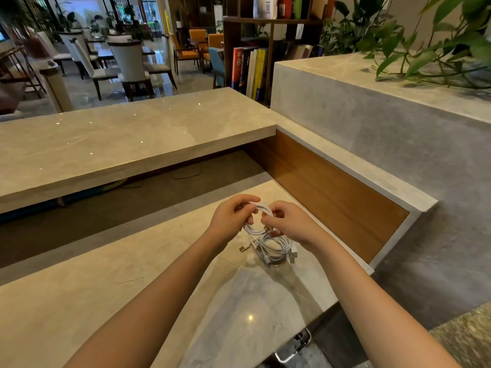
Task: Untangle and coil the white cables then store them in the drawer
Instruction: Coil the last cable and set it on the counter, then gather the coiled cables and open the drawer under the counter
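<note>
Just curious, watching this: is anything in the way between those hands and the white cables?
No. Both the left hand and right hand already hold the cables, lifting some loops while the rest lie on the counter. No drawer is in view.

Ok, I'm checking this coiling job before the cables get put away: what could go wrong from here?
Both hands, left and right, grip one loop of the white cables while the rest hangs in a bundle on the counter. Lifting further may tighten the tangle. A loose plug could snag on a loop. The bundle sits near the counter's right edge, so it might slide off.
</note>
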The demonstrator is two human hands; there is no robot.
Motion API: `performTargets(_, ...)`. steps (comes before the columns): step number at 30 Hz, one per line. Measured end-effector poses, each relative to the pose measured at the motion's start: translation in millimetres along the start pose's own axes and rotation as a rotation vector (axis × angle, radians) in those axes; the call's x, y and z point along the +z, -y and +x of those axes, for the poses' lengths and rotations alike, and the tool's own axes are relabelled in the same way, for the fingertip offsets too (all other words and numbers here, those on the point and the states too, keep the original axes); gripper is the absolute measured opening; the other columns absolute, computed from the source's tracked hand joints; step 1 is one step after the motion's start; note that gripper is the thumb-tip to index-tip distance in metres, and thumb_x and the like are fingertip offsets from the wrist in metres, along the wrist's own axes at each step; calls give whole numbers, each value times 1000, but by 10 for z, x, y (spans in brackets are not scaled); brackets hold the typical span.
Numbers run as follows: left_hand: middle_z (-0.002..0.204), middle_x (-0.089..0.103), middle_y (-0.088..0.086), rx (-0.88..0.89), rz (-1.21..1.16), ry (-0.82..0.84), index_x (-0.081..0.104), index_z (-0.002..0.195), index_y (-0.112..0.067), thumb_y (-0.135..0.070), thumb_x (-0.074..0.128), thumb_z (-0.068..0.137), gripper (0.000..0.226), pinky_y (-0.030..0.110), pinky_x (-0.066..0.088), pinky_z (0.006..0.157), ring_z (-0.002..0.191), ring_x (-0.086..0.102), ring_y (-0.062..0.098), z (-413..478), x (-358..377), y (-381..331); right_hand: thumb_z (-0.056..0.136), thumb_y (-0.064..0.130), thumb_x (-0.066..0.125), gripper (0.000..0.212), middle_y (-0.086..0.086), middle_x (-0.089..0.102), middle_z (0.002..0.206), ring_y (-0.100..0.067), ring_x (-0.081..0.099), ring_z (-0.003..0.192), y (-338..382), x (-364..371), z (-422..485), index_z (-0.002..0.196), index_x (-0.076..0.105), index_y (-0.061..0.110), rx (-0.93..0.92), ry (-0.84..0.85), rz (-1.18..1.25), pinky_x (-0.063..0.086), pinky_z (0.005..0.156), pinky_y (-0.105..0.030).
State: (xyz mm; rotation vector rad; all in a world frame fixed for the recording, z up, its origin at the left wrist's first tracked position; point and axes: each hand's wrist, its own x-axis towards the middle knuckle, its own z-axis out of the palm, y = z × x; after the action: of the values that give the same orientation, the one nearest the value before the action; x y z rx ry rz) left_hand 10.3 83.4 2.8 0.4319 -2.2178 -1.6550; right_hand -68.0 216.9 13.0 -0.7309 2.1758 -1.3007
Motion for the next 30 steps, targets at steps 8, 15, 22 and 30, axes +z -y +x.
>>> performTargets(8,97,62,14,-365,-285,103,58,114,-5,-5,58,88,27,27,50,70,81,60,18,151,336,79,86,7,63,16,-3,59,73,-13,56,64,-431,-185,133,102,66,5,72,-206,204,47,56,-22)
performTargets(15,87,63,23,-533,64,-217,62,83,-7,-15,50,87,15,31,49,65,73,59,29,234,633,682,84,7,66,14,-3,59,63,-15,52,55,-1022,-220,354,95,71,0,284,-325,258,46,55,-28)
performTargets(22,91,65,27,-625,268,-135,63,93,6,-34,56,87,41,37,47,72,88,62,37,166,877,930,83,18,66,20,-8,65,105,-23,58,96,-1365,56,536,100,73,12,275,-399,-54,40,75,-23)
performTargets(30,69,64,8,-452,300,-158,70,87,-10,-9,56,78,17,27,37,63,61,52,18,103,955,873,85,10,63,15,-4,73,95,-15,65,88,-1475,101,511,96,74,9,132,-353,125,47,74,-23)
